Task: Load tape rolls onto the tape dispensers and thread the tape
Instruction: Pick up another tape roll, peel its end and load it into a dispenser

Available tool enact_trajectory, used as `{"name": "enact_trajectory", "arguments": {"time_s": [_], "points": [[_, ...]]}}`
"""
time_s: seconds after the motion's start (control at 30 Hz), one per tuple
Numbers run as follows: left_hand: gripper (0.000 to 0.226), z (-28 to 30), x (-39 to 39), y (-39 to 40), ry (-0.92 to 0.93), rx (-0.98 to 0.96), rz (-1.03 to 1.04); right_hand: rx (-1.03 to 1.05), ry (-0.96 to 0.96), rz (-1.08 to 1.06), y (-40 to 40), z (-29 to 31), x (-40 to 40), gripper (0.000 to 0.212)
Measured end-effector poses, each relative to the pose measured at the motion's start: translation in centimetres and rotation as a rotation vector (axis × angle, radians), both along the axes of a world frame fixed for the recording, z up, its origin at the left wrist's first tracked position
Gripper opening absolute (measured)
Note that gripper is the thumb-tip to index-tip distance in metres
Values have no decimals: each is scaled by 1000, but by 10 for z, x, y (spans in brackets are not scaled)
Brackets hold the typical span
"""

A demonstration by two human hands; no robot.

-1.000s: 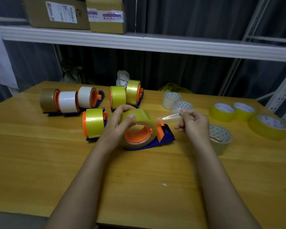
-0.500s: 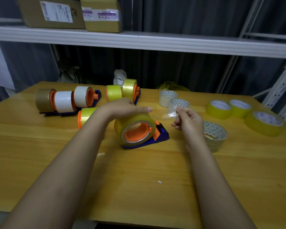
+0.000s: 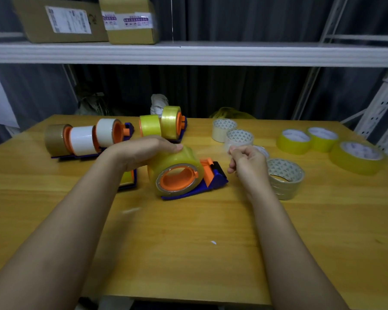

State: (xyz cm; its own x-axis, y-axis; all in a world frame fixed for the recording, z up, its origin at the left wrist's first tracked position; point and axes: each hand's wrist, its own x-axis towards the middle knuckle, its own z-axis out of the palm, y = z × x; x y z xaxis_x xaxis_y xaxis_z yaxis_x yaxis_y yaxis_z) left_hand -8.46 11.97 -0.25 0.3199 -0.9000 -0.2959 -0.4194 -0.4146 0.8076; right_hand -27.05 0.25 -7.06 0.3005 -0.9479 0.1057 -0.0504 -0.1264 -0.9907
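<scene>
Wooden tabletop fills the near view, with my two bare forearms reaching over it. My left hand lies flat, fingers straight, on top of the yellowish tape roll, which sits on the orange hub of the blue dispenser. A second ago that hand wrapped round the roll's near side; now it has slid up onto the top. Just right of the dispenser, my right hand is curled, pinching the clear tape end drawn off the roll, lower and closer to the dispenser than before. Just beyond and right of that hand lie loose rolls with triangle-patterned cores; farther right, yellow rolls. Beyond my left hand stand loaded dispensers. Farthest off, labelled cardboard boxes sit on a shelf; I cannot read their printing.
</scene>
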Motion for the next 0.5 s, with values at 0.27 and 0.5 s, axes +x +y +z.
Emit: {"name": "enact_trajectory", "arguments": {"time_s": [0.27,0.5], "points": [[29,-3,-10,-1,-24,-39,17,-20,75,-32,-3,-4,0,17],[47,-3,-19,-6,-126,-44,-10,0,118,-66,-12,-12,1,16]]}}
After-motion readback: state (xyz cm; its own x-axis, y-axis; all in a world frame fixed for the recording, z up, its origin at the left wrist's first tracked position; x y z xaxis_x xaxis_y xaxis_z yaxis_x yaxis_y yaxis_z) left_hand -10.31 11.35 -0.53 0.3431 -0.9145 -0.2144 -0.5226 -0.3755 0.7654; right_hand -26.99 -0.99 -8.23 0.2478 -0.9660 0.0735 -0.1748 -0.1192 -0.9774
